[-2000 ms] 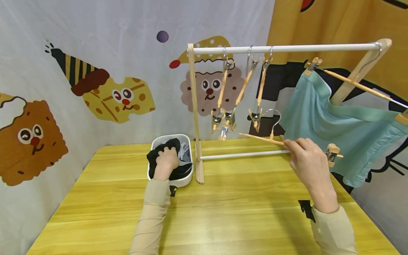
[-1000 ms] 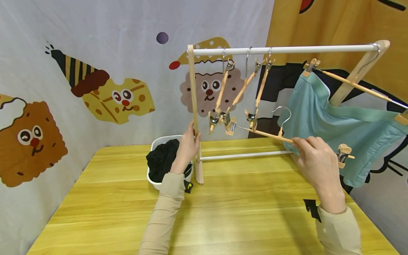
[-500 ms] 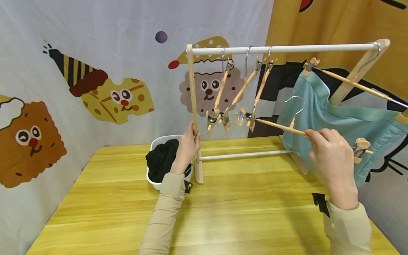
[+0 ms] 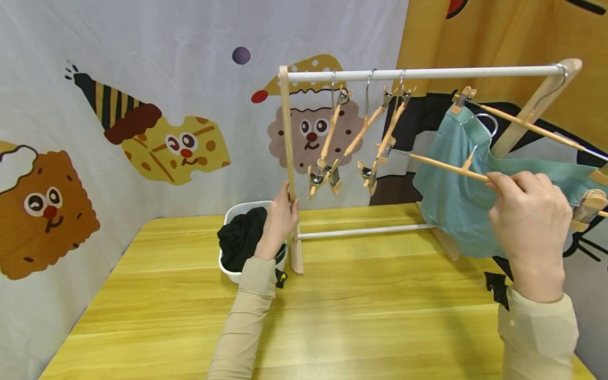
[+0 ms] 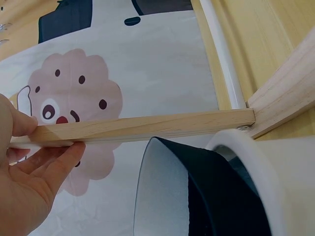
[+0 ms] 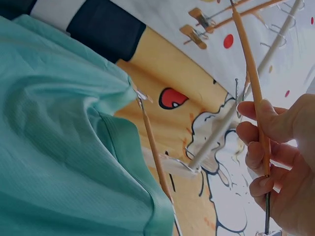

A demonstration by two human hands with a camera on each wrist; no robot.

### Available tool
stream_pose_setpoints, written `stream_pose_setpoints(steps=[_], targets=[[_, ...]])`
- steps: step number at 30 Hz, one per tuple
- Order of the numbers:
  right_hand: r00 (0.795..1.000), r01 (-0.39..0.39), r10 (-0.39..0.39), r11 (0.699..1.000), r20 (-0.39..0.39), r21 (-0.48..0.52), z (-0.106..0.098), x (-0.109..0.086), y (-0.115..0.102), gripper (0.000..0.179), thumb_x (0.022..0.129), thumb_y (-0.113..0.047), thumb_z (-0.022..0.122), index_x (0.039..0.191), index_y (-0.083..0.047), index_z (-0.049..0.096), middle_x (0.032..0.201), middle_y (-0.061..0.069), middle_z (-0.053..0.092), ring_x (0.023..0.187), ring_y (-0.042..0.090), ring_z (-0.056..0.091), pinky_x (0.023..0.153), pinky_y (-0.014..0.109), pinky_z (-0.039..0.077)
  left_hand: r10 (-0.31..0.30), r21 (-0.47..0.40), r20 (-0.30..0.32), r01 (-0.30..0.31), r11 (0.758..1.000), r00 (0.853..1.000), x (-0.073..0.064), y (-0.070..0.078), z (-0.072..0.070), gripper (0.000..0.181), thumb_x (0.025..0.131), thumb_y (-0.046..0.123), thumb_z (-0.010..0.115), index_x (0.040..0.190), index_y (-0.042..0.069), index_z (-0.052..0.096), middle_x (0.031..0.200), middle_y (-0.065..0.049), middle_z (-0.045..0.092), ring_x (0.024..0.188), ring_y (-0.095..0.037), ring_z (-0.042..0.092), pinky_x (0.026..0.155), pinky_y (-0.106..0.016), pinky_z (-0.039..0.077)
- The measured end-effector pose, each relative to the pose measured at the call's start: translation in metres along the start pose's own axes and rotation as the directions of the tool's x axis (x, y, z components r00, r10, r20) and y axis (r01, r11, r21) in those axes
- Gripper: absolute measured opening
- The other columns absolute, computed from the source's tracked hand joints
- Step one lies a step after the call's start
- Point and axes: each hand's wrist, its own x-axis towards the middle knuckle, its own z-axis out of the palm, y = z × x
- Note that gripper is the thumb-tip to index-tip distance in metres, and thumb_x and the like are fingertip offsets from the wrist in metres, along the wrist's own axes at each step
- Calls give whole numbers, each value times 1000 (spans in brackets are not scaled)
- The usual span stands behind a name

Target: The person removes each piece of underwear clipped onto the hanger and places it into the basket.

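Observation:
My left hand (image 4: 278,219) grips the left wooden post (image 4: 287,142) of a small clothes rack. In the left wrist view, the thumb is on one side of the post (image 5: 147,125) and the fingers are on the other. My right hand (image 4: 532,224) holds a bare wooden clip hanger (image 4: 442,164) by its bar, hook upward, below the rack's rail. The fingers curl round that bar in the right wrist view. Behind this hand, light teal shorts (image 4: 444,182) hang from another clip hanger (image 4: 532,124) at the rack's right end.
Several bare clip hangers (image 4: 363,134) hang from the white top rail (image 4: 442,73). A white basket (image 4: 231,275) with black cloth (image 4: 241,237) inside stands beside the left post. The rack's lower bar (image 4: 366,231) runs just above the wooden table (image 4: 370,316).
My left hand has left the black cloth in the basket and taken hold of the rack's post. My right hand has carried the hanger to the right and upward.

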Motion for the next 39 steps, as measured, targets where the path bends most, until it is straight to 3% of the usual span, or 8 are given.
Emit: stream_pose_setpoints(steps=[7, 11, 15, 21, 25, 31, 39], targets=[[1000, 9, -9, 994, 1, -105, -10, 12, 5, 24, 97, -8, 49, 99, 6, 69, 84, 29, 62, 77, 48, 52, 61, 56, 38, -16, 2, 13, 16, 1000, 1000, 0, 0, 0, 44, 97, 9, 52, 137, -3, 36, 89, -19, 62, 68, -29, 63, 56, -37, 51], [999, -19, 13, 992, -50, -122, -11, 18, 7, 21, 96, -4, 50, 97, 6, 69, 85, 29, 62, 80, 49, 52, 63, 58, 37, -30, 3, 26, 30, 1000, 999, 0, 1, 0, 45, 97, 10, 51, 137, -3, 35, 90, -19, 63, 68, -29, 64, 56, -36, 51], [999, -28, 22, 993, -47, -118, -14, 25, 11, 23, 96, -3, 47, 99, 7, 68, 86, 32, 61, 82, 50, 51, 68, 59, 36, -34, 9, 29, 34, 999, 999, 0, 1, 0, 45, 97, 10, 51, 138, -2, 35, 90, -19, 63, 67, -29, 63, 55, -36, 51], [993, -119, 118, 992, -24, -43, -15, 38, 14, 24, 96, -1, 45, 101, 11, 65, 90, 36, 55, 91, 53, 46, 83, 60, 33, -38, 8, 30, 38, 999, 999, 0, 2, -1, 45, 98, 11, 50, 138, -2, 35, 90, -19, 63, 66, -28, 63, 54, -36, 51], [971, -231, 234, 972, 55, -49, -17, 47, 13, 30, 100, -5, 40, 109, 13, 62, 101, 36, 52, 103, 52, 45, 94, 57, 32, -42, 13, 31, 42, 999, 999, 0, 1, 0, 45, 98, 11, 51, 138, -2, 35, 91, -19, 63, 67, -28, 63, 55, -36, 51], [904, -366, 387, 920, 179, -139, -21, 62, 7, 34, 101, -5, 35, 118, 14, 56, 115, 34, 46, 112, 50, 43, 93, 59, 33, -46, 7, 33, 46, 999, 998, 0, 0, 0, 45, 98, 11, 50, 139, -2, 35, 92, -20, 63, 67, -28, 63, 55, -36, 51], [898, -348, 384, 919, 214, -185, -14, 76, 13, 34, 100, -4, 35, 120, 15, 54, 116, 35, 45, 113, 51, 42, 93, 60, 31, -31, -17, 8, 31, 999, 999, -1, 0, 0, 47, 95, 7, 54, 138, -4, 37, 91, -21, 63, 67, -30, 63, 56, -37, 51]])
